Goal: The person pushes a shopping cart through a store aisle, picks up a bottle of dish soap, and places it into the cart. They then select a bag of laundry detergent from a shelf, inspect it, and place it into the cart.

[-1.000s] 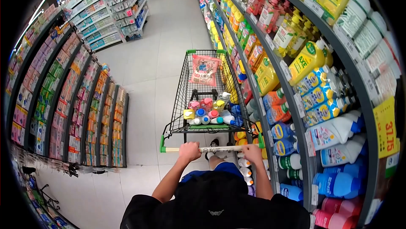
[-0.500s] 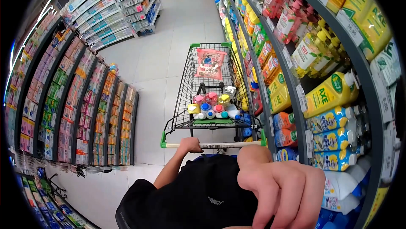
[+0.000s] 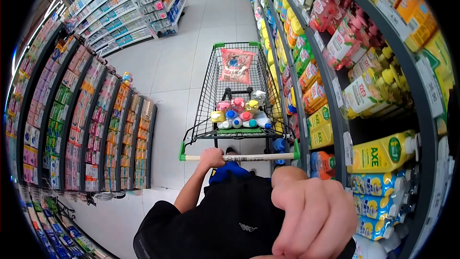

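Note:
My left hand [image 3: 212, 157] is wrapped round the left part of the cart's handlebar [image 3: 256, 157]. Close to the camera at the lower right is my right hand [image 3: 314, 211], its fingers curled; whatever it may hold is hidden. Ahead of the handle stands the wire shopping cart [image 3: 203, 101] with green corners. A pink packet [image 3: 236, 66] lies toward its far end, and several bottles with coloured caps [image 3: 238, 115] are grouped near the handle end.
Shelves close on the right hold yellow AXE bottles [image 3: 383, 152], pink pump bottles [image 3: 341, 43] and blue-yellow bottles [image 3: 371, 206]. On the left is a rack of small boxes [image 3: 79, 125]. Tiled floor [image 3: 175, 72] runs ahead to further shelving [image 3: 115, 15].
The right-hand shelf items have shifted outward and down in view. The cart appears slightly higher and to the left. My right hand is more tightly curled and a little lower.

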Tool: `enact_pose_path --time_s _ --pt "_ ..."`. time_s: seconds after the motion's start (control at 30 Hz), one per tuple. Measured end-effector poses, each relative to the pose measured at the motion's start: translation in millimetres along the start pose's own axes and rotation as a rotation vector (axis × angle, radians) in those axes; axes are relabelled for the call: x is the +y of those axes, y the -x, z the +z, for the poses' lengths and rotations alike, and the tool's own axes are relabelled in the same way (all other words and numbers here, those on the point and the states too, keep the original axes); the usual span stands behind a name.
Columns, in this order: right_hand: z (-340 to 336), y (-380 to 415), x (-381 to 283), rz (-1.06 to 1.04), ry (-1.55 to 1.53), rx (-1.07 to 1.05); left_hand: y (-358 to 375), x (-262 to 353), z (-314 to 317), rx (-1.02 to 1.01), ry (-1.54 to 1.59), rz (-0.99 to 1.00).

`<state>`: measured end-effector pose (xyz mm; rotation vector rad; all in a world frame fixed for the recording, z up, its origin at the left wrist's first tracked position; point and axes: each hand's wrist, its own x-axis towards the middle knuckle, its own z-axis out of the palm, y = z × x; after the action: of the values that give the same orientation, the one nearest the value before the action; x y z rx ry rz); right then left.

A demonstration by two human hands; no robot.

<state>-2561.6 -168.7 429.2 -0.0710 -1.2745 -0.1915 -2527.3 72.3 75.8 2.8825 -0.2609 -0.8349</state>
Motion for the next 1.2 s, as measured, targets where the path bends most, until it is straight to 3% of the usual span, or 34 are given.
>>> enact_pose_path --time_s 0.23,0.3,0.33,0.53,0.7,0.8,0.9,1.0,1.2 --pt "-60 -28 18 0.068 0.116 0.097 -54 -13 -40 0.024 -0.005 0.051" --pt "-65 -40 29 0.154 0.192 0.322 -68 -15 -48 0.032 -0.008 0.073" --pt "-76 -42 35 0.138 0.221 0.331 -77 -16 -54 0.011 -0.01 0.092" --pt "-176 -60 81 0.174 0.095 -0.086 -114 -27 -106 -0.049 0.034 0.142" --pt "-207 -87 114 0.147 0.149 0.076 -155 -44 -127 -0.071 0.031 0.21" --pt "-225 -86 131 0.004 0.135 0.175 -179 -55 -132 -0.036 0.028 0.26" --pt "-247 -88 141 -0.02 0.107 0.1 -203 -61 -142 -0.003 0.027 0.285" --pt "-269 -96 144 0.1 0.112 0.1 -223 -64 -156 0.018 0.03 0.267" --pt "-337 -105 150 0.261 0.015 -0.26 -255 -70 -182 -0.001 0.037 0.233"
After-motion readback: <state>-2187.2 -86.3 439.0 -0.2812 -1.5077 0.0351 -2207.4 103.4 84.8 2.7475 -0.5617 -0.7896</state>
